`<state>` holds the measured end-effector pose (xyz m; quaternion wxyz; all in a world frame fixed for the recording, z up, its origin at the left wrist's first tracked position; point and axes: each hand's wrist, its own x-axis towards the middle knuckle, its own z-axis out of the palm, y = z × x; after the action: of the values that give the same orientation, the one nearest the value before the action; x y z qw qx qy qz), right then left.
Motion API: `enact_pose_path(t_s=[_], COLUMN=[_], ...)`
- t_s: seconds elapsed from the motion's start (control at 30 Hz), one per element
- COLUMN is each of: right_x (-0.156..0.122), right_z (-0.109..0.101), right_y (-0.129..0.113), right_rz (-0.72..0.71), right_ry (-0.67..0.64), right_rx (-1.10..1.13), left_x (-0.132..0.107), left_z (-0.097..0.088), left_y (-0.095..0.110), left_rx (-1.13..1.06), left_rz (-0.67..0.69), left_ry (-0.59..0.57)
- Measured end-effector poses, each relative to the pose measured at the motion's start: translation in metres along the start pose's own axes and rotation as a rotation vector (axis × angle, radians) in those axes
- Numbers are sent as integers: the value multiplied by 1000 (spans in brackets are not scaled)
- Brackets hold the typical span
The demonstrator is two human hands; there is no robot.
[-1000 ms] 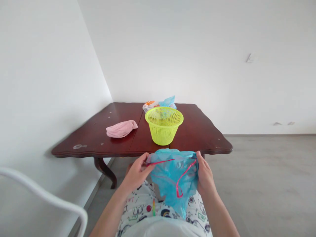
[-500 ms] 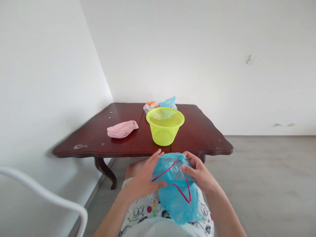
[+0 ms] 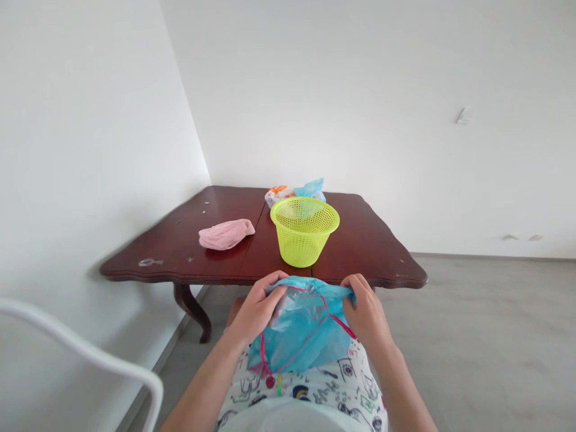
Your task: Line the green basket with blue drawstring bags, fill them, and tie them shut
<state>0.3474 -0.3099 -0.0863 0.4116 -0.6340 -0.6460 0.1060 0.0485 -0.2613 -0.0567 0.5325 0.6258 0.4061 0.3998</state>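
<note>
A thin, see-through blue plastic bag [image 3: 301, 342] with a red drawstring [image 3: 332, 316] hangs stretched between my hands above my lap. My left hand [image 3: 258, 309] grips the rim at its left side, fingers over the edge. At the right side of the rim, my right hand [image 3: 365, 309] is closed on the plastic. The mouth is spread wide between them. Just beyond the bag, a yellow-green mesh basket [image 3: 301, 246] stands upright near the table's front edge.
On the dark wooden table [image 3: 351, 246] lies a folded pink cloth [image 3: 227, 234], left of the basket. Behind the basket are crumpled plastic bags [image 3: 308, 189]. A white curved tube [image 3: 90, 357] crosses the lower left. White walls stand behind and to the left.
My hands have moved apart, pulling the bag's mouth wide. My left hand, loosely spread before, now closes on the rim. The bag's hanging lower part has shifted left and up.
</note>
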Motion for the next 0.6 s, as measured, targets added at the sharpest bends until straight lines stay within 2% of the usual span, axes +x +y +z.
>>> enact_pose_path(t_s=[0.1, 0.17, 0.23, 0.3, 0.4, 0.5, 0.57, 0.6], right_x=[-4, -13, -25, -37, -49, -48, -43, -40], right_z=[-16, -28, -33, -26, 2, 24, 25, 21], right_y=[-9, -26, -50, -75, -97, -92, -78, -69], right_rz=[48, 23, -22, -19, 62, 101, 81, 60], right_ry=[-27, -140, -285, -355, -340, -307, -287, -284], right_rx=[257, 502, 613, 534, 404, 436, 388, 337], left_x=[-1, -3, -7, -12, -17, -18, -18, -20], left_z=[-4, -4, 0, 6, 14, 12, 2, -4], left_y=[-9, -15, -20, -20, -14, -4, 0, 1], left_rx=[-66, -88, -97, -102, -110, -81, -45, -25], left_rz=[-74, -86, -119, -149, -113, -57, -64, -84], left_ry=[142, 252, 300, 274, 203, 102, 2, -13])
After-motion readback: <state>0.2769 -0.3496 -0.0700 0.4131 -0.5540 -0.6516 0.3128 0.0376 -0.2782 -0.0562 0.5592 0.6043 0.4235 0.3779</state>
